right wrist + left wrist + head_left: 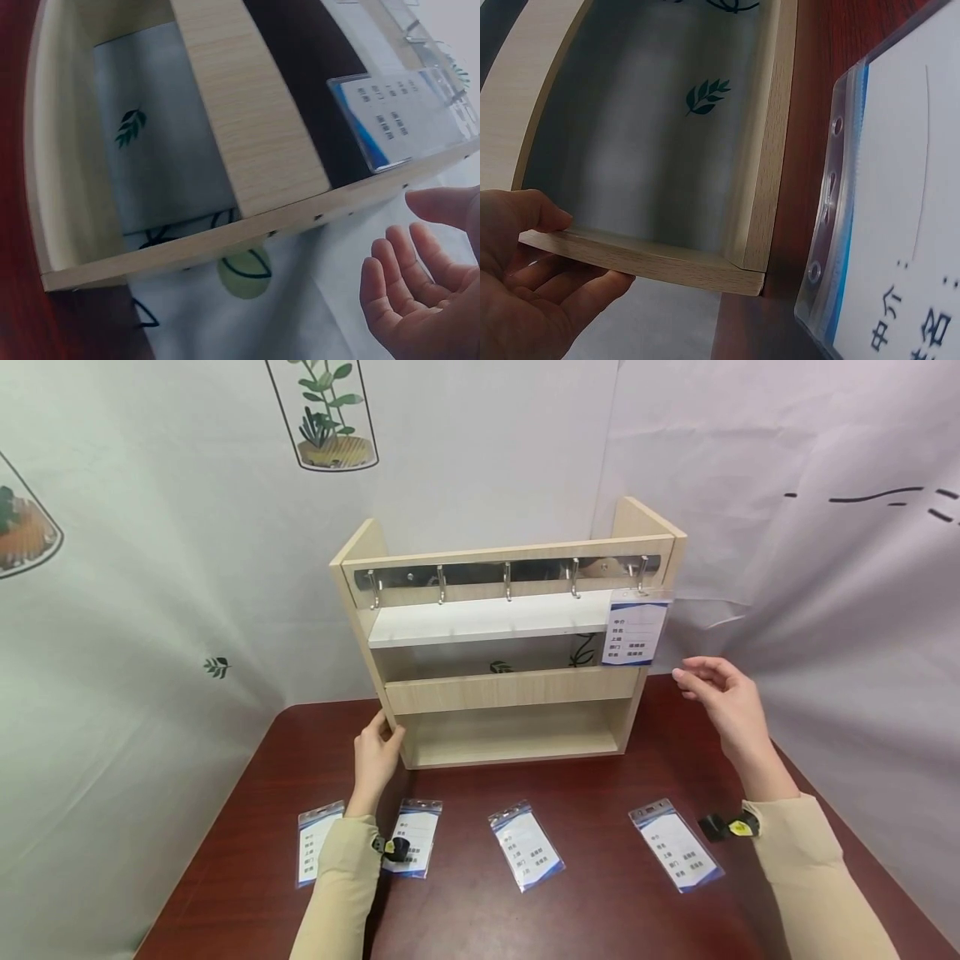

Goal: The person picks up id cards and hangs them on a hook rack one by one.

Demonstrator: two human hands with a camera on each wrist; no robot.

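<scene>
A light wooden shelf rack [502,692] with a metal strip of several hooks [507,581] stands on the table. My left hand [375,760] grips the lower part of its left side panel. In the left wrist view, the thumb of the left hand [540,255] lies inside the panel edge and the fingers outside. A clear-sleeved name badge [636,633] hangs from the rightmost hook. To the right of that badge, apart from it, my right hand [723,702] is in the air with loosely bent fingers, holding nothing. In the right wrist view, the right hand [427,277] appears beside the rack's right panel.
Several more badges lie on the dark red table [465,910]: one at far left [311,843], one by the left wrist [420,831], one in the middle [527,847], one at right [677,847]. White cloth [495,452] with plant prints hangs behind and at both sides.
</scene>
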